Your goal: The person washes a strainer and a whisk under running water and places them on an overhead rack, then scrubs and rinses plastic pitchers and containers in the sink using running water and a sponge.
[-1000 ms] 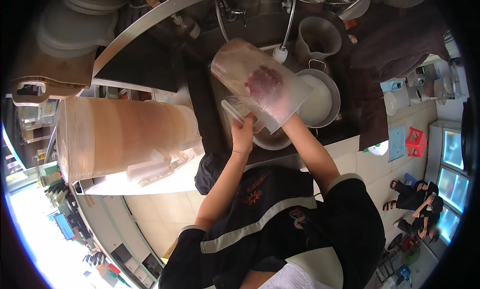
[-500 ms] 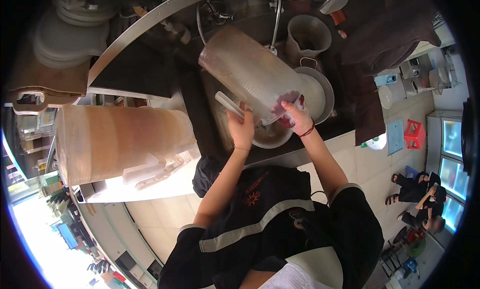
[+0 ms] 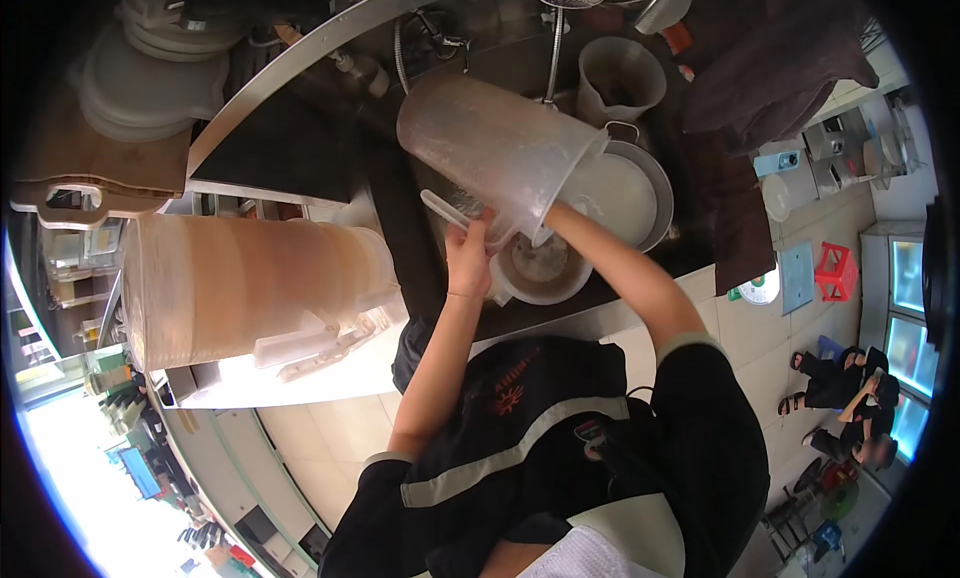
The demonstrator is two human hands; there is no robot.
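Observation:
A large translucent plastic pitcher [image 3: 490, 143] is tilted on its side over the sink, its mouth toward the lower right. My left hand [image 3: 468, 263] is closed around the pitcher's handle, below its body. My right hand [image 3: 566, 226] reaches through the mouth into the pitcher; its fingers are hidden by the wall, and whatever they hold cannot be made out. Just under the mouth sits a pale container [image 3: 540, 296] with cloudy, foamy water. To its right stands a metal pot [image 3: 664, 203] filled with whitish liquid.
Another translucent jug [image 3: 648, 73] stands at the back of the sink, near a metal hose [image 3: 555, 63]. Nested large pitchers [image 3: 250, 288] lie on the left counter. A dark cloth [image 3: 735, 218] hangs at the right. Far right, people [image 3: 850, 398] sit near a red stool [image 3: 835, 271].
My right hand, earlier at the rim with a dark red, foamy cloth or scrubber, has gone inside the pitcher. The pitcher has turned slightly, and the red item is out of sight.

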